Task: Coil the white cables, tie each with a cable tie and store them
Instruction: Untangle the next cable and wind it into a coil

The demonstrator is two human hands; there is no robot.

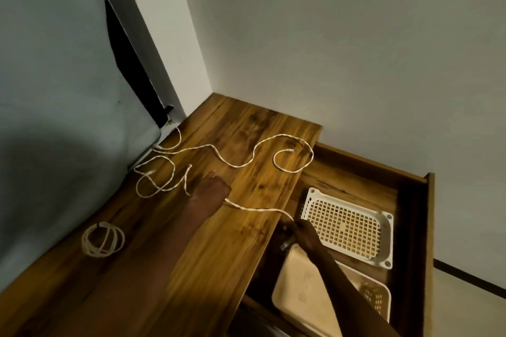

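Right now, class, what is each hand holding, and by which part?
Both hands hold the loose white cable: left hand grips mid-length, right hand pinches one end.

Loose white cable [235, 165] sprawls; tied coil [103, 238] lies apart.

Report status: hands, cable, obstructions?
Left hand and right hand grip loose white cable. Coiled cable done. Nothing obstructing.
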